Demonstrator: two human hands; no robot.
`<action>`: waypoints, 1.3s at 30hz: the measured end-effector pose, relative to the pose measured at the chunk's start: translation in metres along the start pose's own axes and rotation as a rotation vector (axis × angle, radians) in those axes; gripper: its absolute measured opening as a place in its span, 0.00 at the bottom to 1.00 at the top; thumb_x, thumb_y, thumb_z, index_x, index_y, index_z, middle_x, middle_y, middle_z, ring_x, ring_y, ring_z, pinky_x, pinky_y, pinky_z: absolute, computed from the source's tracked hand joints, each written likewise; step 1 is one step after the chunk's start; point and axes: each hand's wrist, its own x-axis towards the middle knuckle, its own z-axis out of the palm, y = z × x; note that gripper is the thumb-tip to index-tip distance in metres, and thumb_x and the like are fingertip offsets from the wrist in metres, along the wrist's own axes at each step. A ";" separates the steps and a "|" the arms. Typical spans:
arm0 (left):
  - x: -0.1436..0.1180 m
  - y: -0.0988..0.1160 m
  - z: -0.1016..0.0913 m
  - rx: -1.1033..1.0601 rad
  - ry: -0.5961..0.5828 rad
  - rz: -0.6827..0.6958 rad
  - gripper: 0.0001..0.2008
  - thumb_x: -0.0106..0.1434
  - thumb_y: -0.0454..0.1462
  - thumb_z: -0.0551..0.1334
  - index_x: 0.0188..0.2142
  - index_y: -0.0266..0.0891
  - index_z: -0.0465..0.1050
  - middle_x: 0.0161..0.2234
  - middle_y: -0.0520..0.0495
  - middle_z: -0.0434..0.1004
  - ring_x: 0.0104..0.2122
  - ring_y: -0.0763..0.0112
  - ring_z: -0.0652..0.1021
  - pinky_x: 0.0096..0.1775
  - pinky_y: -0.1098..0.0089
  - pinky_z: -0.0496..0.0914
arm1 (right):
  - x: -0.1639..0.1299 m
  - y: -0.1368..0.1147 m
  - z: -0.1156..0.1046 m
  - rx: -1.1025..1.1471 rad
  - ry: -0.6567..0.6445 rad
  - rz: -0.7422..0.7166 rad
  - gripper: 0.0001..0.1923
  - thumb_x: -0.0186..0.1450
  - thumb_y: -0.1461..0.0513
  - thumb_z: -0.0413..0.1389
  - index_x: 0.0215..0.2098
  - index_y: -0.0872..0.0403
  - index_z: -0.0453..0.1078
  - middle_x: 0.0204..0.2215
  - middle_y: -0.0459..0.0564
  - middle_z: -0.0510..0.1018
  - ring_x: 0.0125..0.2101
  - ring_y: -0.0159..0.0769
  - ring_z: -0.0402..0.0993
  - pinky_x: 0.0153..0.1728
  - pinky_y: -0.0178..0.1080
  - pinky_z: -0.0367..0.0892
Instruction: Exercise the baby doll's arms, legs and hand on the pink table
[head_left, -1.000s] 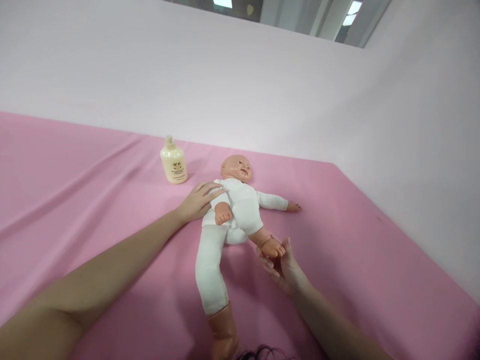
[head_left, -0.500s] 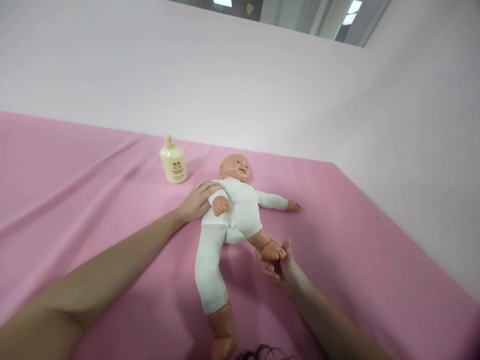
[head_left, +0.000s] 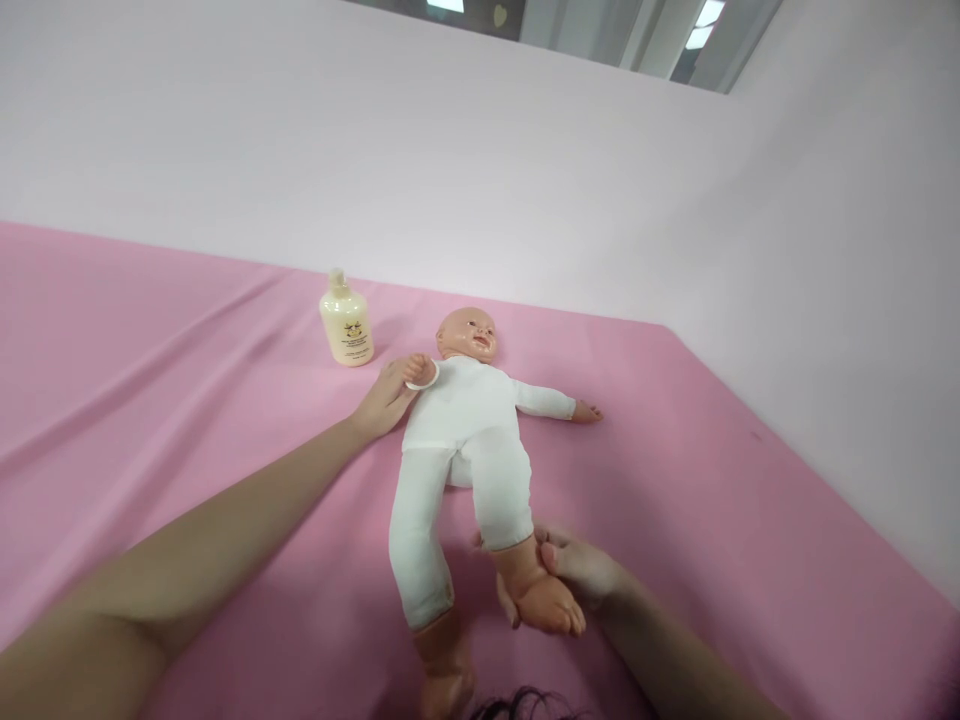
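Doll (head_left: 465,405) lies on its back on the pink surface (head_left: 675,480), beside a white wall (head_left: 450,180) with a pane (head_left: 581,38). Right hand (head_left: 581,568) has its grip round an ankle; left hand (head_left: 384,402), at an arm, cannot tell. Bottle (head_left: 346,312) print: too small to read.

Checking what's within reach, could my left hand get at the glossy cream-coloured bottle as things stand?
Probably yes: your left hand looks close to the bottle, with only pink cover visible between them, though the small hand of the white cloth-bodied doll overlaps yours, which may need freeing first.
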 end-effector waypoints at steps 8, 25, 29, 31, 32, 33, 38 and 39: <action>-0.002 -0.011 0.005 -0.022 0.152 -0.117 0.13 0.66 0.41 0.51 0.41 0.35 0.69 0.41 0.41 0.73 0.46 0.57 0.72 0.52 0.53 0.66 | 0.003 0.001 -0.011 -0.003 -0.520 0.415 0.43 0.44 0.60 0.73 0.56 0.58 0.64 0.41 0.56 0.79 0.33 0.38 0.80 0.31 0.33 0.72; 0.002 -0.004 0.003 -0.076 0.148 -0.106 0.14 0.67 0.40 0.50 0.42 0.35 0.70 0.42 0.42 0.75 0.47 0.58 0.73 0.53 0.55 0.66 | 0.003 -0.002 -0.016 -0.072 -0.546 0.103 0.43 0.37 0.60 0.75 0.50 0.56 0.66 0.38 0.48 0.72 0.32 0.28 0.71 0.32 0.32 0.66; 0.000 -0.009 0.004 -0.026 0.145 -0.110 0.15 0.67 0.42 0.50 0.44 0.35 0.69 0.43 0.40 0.73 0.47 0.57 0.73 0.52 0.53 0.66 | -0.001 -0.007 -0.008 0.133 -0.422 -0.072 0.31 0.47 0.56 0.70 0.45 0.59 0.67 0.34 0.48 0.71 0.21 0.21 0.63 0.20 0.29 0.59; -0.002 -0.010 0.004 0.021 0.133 -0.099 0.17 0.67 0.43 0.50 0.46 0.34 0.68 0.45 0.39 0.73 0.46 0.56 0.72 0.52 0.52 0.66 | -0.002 -0.009 -0.004 0.205 -0.300 -0.140 0.29 0.50 0.54 0.68 0.44 0.58 0.66 0.32 0.47 0.71 0.20 0.22 0.59 0.17 0.29 0.55; -0.003 -0.011 0.004 0.046 0.118 -0.079 0.18 0.67 0.44 0.50 0.48 0.34 0.67 0.46 0.38 0.72 0.47 0.55 0.72 0.52 0.52 0.66 | -0.002 -0.010 -0.003 0.224 -0.250 -0.174 0.28 0.50 0.52 0.67 0.43 0.57 0.67 0.31 0.46 0.71 0.20 0.22 0.58 0.17 0.29 0.54; -0.003 -0.010 0.003 0.068 0.095 -0.050 0.18 0.67 0.44 0.50 0.49 0.34 0.67 0.47 0.38 0.72 0.48 0.55 0.71 0.52 0.51 0.66 | -0.002 -0.011 -0.002 0.237 -0.204 -0.208 0.27 0.50 0.51 0.67 0.42 0.56 0.67 0.31 0.46 0.70 0.20 0.22 0.57 0.17 0.29 0.52; -0.004 -0.004 -0.002 0.174 -0.091 0.158 0.21 0.67 0.41 0.52 0.58 0.40 0.62 0.56 0.38 0.66 0.56 0.55 0.66 0.58 0.52 0.59 | 0.001 -0.015 -0.001 0.313 0.027 -0.315 0.22 0.54 0.46 0.62 0.34 0.55 0.71 0.30 0.45 0.67 0.21 0.23 0.50 0.19 0.30 0.48; -0.004 -0.002 -0.003 0.194 -0.117 0.189 0.22 0.67 0.40 0.52 0.59 0.41 0.61 0.57 0.39 0.65 0.57 0.55 0.65 0.59 0.52 0.59 | 0.001 -0.016 -0.001 0.321 0.074 -0.318 0.21 0.54 0.46 0.61 0.33 0.55 0.71 0.29 0.45 0.67 0.21 0.24 0.50 0.20 0.31 0.48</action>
